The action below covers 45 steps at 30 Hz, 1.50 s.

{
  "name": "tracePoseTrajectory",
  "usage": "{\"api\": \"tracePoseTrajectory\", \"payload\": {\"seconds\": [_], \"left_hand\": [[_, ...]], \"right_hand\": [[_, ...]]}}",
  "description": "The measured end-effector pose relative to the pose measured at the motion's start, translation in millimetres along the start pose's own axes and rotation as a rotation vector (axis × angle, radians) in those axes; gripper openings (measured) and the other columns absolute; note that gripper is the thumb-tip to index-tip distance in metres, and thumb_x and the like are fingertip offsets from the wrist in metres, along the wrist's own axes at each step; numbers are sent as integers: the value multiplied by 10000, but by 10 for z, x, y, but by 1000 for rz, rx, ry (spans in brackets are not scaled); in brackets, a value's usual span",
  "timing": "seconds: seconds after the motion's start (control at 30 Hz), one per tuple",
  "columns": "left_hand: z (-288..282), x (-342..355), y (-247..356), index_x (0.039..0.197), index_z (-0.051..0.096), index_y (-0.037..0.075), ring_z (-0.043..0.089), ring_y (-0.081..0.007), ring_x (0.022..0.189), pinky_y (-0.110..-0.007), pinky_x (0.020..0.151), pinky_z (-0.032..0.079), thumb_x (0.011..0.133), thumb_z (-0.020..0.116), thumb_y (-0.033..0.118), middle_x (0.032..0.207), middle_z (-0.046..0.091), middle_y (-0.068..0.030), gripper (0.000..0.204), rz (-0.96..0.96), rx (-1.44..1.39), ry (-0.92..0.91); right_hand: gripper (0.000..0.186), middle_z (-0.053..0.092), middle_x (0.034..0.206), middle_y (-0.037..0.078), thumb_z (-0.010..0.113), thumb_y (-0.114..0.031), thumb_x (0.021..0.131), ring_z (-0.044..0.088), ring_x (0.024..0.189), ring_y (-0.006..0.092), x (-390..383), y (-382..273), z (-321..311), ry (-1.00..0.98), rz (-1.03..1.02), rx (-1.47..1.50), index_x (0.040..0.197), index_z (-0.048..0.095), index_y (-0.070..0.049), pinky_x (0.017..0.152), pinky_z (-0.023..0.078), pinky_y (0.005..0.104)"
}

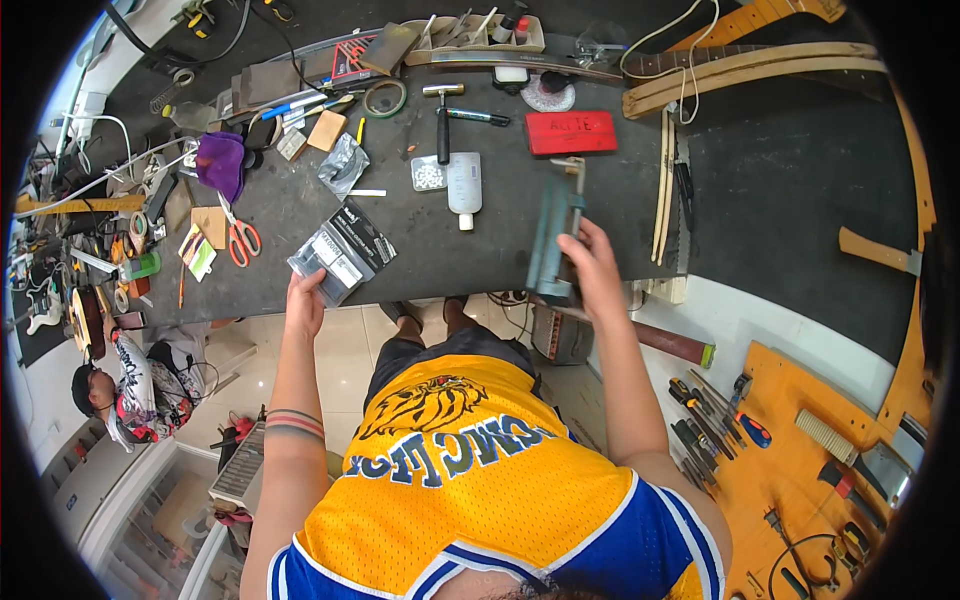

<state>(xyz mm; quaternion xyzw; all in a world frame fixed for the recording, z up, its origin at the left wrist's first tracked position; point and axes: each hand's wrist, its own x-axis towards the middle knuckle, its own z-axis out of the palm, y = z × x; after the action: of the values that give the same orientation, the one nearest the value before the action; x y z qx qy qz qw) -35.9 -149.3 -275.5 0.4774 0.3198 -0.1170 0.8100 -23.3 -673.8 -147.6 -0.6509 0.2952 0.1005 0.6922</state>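
Observation:
My left hand (pixel 306 303) pinches the lower left corner of a flat clear packet (pixel 345 255) with a black printed card and dark contents, held over the bench's front edge. My right hand (pixel 597 270) is closed round the right side of a long blue-green metal tool, vise-like in shape (pixel 550 235), with a metal piece at its far end. The tool is slightly blurred. Between the hands, farther back, lie a white bottle (pixel 466 185), a small clear box of white pieces (pixel 429 172) and a black-handled hammer (pixel 443 130).
Beyond the tool lies a red box (pixel 571 132). Red-handled scissors (pixel 243 240) and a purple cloth (pixel 220 165) are at the left. Curved wooden strips (pixel 750 78) lie far right. Hand tools hang on an orange board (pixel 740 480). Another person (pixel 140 390) sits at the left.

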Motion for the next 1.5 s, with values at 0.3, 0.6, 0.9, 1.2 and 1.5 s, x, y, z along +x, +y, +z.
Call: {"api": "tracePoseTrajectory", "payload": {"seconds": [0.3, 0.6, 0.9, 1.2, 1.5], "left_hand": [[87, -53, 71, 1495, 544, 32, 611, -256, 1381, -412, 1228, 432, 973, 657, -25, 1463, 666, -93, 538, -15, -1, 0], [165, -34, 66, 1491, 541, 24, 611, -258, 1385, -409, 1211, 449, 983, 633, -48, 1465, 668, -104, 521, -7, 4, -4], [188, -36, 86, 1508, 525, 24, 612, -279, 1391, -451, 1219, 470, 1000, 562, -23, 1487, 650, -118, 511, 3, -10, 20], [471, -102, 24, 1443, 512, 9, 652, -280, 1287, -409, 1126, 509, 981, 614, 3, 1384, 678, -135, 473, 66, 322, 161], [104, -137, 99, 1521, 512, -11, 686, -280, 1089, -379, 898, 567, 942, 737, 154, 1323, 610, -186, 643, 582, 1407, 334]], "right_hand": [[934, 492, 1431, 241, 918, -335, 828, 533, 1348, 402, 577, -115, -942, 365, -313, -846, 1557, 474, 44, 1169, 443, 450], [1058, 447, 1489, 300, 918, -281, 793, 434, 1448, 475, 1298, 152, -1322, 517, -344, -1150, 1624, 353, 51, 1231, 404, 497], [995, 466, 1614, 212, 879, -138, 770, 428, 1519, 384, 1609, -581, -229, 141, -773, -1463, 1632, 385, -80, 1255, 332, 551], [923, 533, 1542, 161, 787, -89, 765, 468, 1515, 358, 2300, -698, 352, -267, -635, -1735, 1611, 418, -90, 1322, 254, 577], [853, 556, 1511, 206, 764, -88, 844, 541, 1432, 377, 800, -1160, 45, 184, -1022, -488, 1605, 381, -49, 1215, 438, 480]]}}
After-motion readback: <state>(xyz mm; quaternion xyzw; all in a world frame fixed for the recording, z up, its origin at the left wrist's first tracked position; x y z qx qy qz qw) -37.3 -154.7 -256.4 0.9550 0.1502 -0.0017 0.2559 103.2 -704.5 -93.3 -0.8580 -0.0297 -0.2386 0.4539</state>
